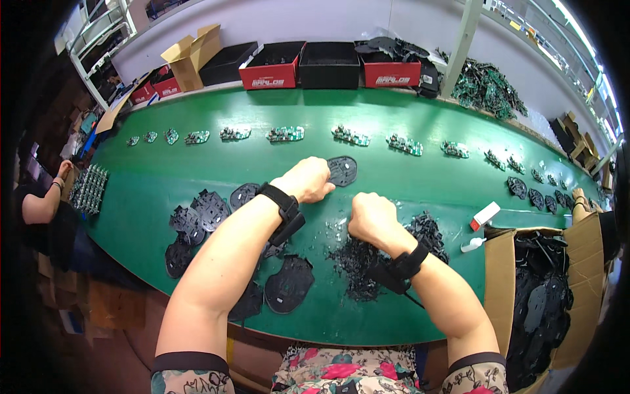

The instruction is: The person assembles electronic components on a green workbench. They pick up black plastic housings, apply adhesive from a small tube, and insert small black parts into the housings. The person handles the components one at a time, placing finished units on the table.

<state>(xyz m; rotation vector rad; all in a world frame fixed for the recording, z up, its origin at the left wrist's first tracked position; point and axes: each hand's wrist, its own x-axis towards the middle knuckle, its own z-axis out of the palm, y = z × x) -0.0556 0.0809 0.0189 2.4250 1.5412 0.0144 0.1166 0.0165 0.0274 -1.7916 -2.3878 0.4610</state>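
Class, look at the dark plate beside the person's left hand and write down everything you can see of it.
The dark plate is grey-black with a rounded outer edge, and looks like moulded plastic. Its upper face shows fine ridges and small raised details, too small to make out. It appears to lie roughly flat on the green table, nearer the person than the row of circuit boards. The left hand covers its left edge; whether the fingers grip it is hidden.

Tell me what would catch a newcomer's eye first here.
A row of green circuit boards curves across the long green table. Nearer, the left hand is at a dark oval shell, the right hand near a pile of small black parts. Red-fronted boxes line the back.
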